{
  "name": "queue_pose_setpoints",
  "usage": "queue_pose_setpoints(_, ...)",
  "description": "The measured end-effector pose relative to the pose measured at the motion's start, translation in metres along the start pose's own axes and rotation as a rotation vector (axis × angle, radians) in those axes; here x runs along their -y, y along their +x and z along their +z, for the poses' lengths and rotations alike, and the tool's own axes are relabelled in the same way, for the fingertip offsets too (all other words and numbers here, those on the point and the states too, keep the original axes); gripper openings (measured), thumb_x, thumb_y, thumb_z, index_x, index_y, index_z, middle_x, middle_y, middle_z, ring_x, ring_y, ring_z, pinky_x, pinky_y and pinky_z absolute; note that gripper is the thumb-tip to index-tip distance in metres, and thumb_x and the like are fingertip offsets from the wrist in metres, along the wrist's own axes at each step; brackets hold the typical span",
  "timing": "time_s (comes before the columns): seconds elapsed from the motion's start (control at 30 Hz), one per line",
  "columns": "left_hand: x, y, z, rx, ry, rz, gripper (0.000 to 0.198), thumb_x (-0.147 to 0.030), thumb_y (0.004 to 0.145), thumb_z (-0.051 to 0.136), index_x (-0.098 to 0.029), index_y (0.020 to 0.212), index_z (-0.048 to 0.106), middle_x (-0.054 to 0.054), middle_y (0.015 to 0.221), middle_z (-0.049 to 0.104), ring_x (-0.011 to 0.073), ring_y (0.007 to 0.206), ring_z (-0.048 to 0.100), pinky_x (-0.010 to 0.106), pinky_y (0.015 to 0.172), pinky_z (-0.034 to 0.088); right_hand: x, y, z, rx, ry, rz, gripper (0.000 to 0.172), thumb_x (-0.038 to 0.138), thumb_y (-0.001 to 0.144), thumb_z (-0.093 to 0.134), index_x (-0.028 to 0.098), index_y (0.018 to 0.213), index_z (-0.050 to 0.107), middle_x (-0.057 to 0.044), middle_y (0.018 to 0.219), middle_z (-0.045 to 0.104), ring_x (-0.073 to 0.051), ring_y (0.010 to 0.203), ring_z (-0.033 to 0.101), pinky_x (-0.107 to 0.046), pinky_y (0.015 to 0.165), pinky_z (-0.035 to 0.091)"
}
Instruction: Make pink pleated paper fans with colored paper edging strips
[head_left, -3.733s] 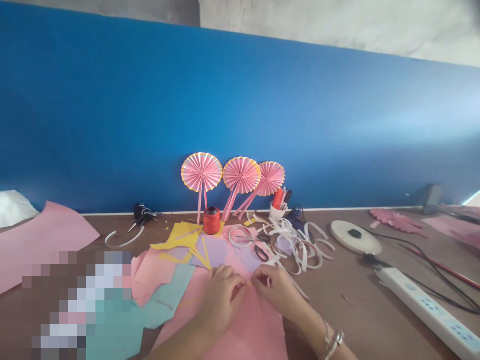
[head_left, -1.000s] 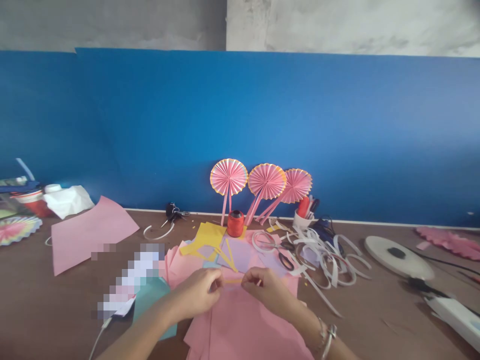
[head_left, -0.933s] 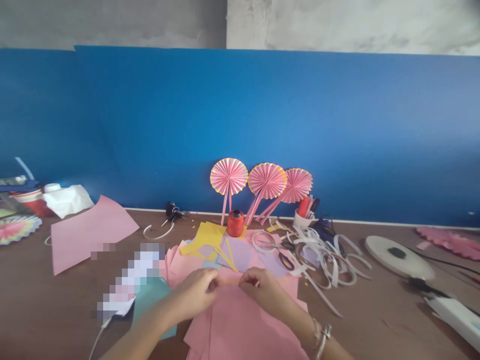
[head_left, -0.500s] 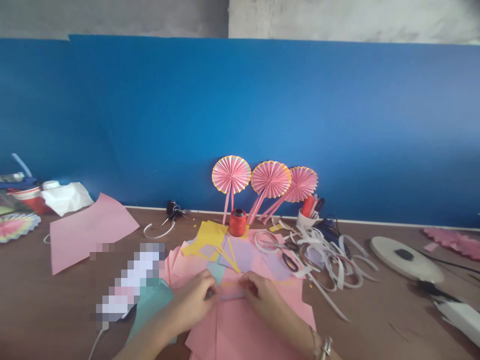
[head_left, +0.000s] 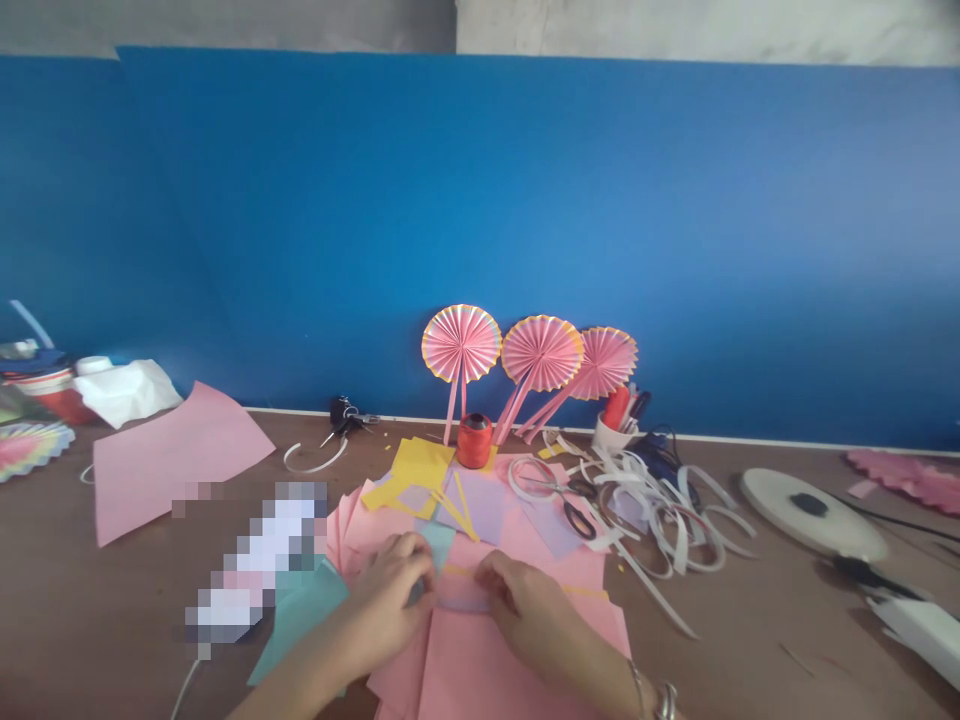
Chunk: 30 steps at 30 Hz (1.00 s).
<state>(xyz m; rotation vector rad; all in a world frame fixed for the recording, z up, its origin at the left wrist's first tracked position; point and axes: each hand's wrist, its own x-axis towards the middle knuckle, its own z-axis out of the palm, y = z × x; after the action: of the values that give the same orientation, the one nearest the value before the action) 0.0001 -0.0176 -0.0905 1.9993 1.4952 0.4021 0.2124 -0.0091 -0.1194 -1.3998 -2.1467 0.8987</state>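
My left hand (head_left: 394,590) and my right hand (head_left: 525,605) face each other low over a stack of pink paper (head_left: 495,660). Fingers and thumbs are pinched on the edge of a pink paper sheet. A lavender band (head_left: 461,600) and a thin yellow strip (head_left: 585,593) run along that edge, between and beside the hands. Both sets of fingertips are partly hidden. Just beyond lie yellow paper (head_left: 424,465), lavender paper pieces (head_left: 480,505) and scissors (head_left: 559,490). Teal paper (head_left: 304,610) rests by my left forearm.
Three pleated pink paper fans (head_left: 461,343) lean against the blue panel (head_left: 375,200). In front stands a red thread spool (head_left: 474,442). White strips (head_left: 675,520) lie tangled at right, near an oval white device (head_left: 810,512). A pink sheet (head_left: 180,465) and keys (head_left: 349,415) are at left.
Both hands have shifted slightly along the paper edge, with the fingers still pinched. The view has tilted slightly; the other things on the table lie as before.
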Motion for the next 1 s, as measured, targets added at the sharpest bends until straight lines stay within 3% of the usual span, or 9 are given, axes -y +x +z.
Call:
queue_pose_setpoints(0.3, 0.008, -0.004, -0.004, 0.013, 0.236, 0.001, 0.045, -0.002, 0.057, 0.041, -0.024, 0.094, 0.052, 0.003, 0.105, 0.052, 0.0224, 0.105, 0.046, 0.034, 0.085, 0.034, -0.002, 0.002, -0.008, 0.060, 0.010, 0.012, 0.038, 0.000, 0.066, 0.038, 0.021, 0.092, 0.056, 0.000, 0.077, 0.062, -0.014, 0.070, 0.056, -0.021, 0.061, 0.036)
queue_pose_setpoints(0.57, 0.010, 0.003, -0.008, -0.059, 0.107, 0.013, 0.023, -0.011, 0.073, 0.045, -0.021, 0.090, 0.056, 0.004, 0.100, 0.056, 0.0224, 0.102, 0.049, 0.035, 0.087, 0.038, -0.004, 0.004, -0.016, 0.100, 0.019, 0.022, 0.032, 0.004, 0.072, 0.040, 0.021, 0.096, 0.055, 0.004, 0.066, 0.052, -0.012, 0.062, 0.050, -0.021, 0.056, 0.032)
queue_pose_setpoints(0.67, 0.006, 0.005, 0.001, -0.083, 0.025, 0.138, 0.023, -0.016, 0.082, 0.044, -0.023, 0.098, 0.060, 0.005, 0.101, 0.057, 0.0217, 0.102, 0.050, 0.035, 0.088, 0.040, -0.002, 0.004, -0.018, 0.084, 0.024, 0.022, 0.029, 0.008, 0.077, 0.040, 0.022, 0.098, 0.055, 0.003, 0.068, 0.054, -0.012, 0.062, 0.051, -0.021, 0.056, 0.032)
queue_pose_setpoints(0.83, -0.001, 0.004, 0.015, 0.041, -0.099, 0.379, 0.032, -0.022, 0.089, 0.044, -0.029, 0.119, 0.052, 0.004, 0.116, 0.054, 0.0197, 0.110, 0.046, 0.034, 0.096, 0.038, 0.005, 0.002, -0.020, 0.058, 0.036, -0.024, 0.029, 0.010, 0.081, 0.038, 0.023, 0.101, 0.055, 0.002, 0.071, 0.058, -0.012, 0.064, 0.052, -0.021, 0.058, 0.034)
queue_pose_setpoints(0.9, -0.001, 0.004, 0.018, 0.041, -0.100, 0.366, 0.027, -0.022, 0.089, 0.044, -0.028, 0.112, 0.056, 0.004, 0.114, 0.055, 0.0199, 0.110, 0.046, 0.035, 0.096, 0.038, 0.005, 0.002, -0.021, 0.053, 0.057, -0.029, 0.029, 0.010, 0.081, 0.038, 0.022, 0.101, 0.055, 0.002, 0.070, 0.057, -0.012, 0.063, 0.051, -0.021, 0.057, 0.034)
queue_pose_setpoints(1.0, 0.001, 0.006, 0.018, -0.050, -0.060, 0.325, 0.017, -0.022, 0.087, 0.046, -0.025, 0.096, 0.061, 0.005, 0.119, 0.052, 0.0227, 0.115, 0.043, 0.039, 0.097, 0.037, 0.003, 0.003, -0.022, 0.054, 0.088, -0.033, 0.031, 0.008, 0.079, 0.039, 0.021, 0.101, 0.055, 0.002, 0.071, 0.056, -0.012, 0.063, 0.050, -0.021, 0.057, 0.034)
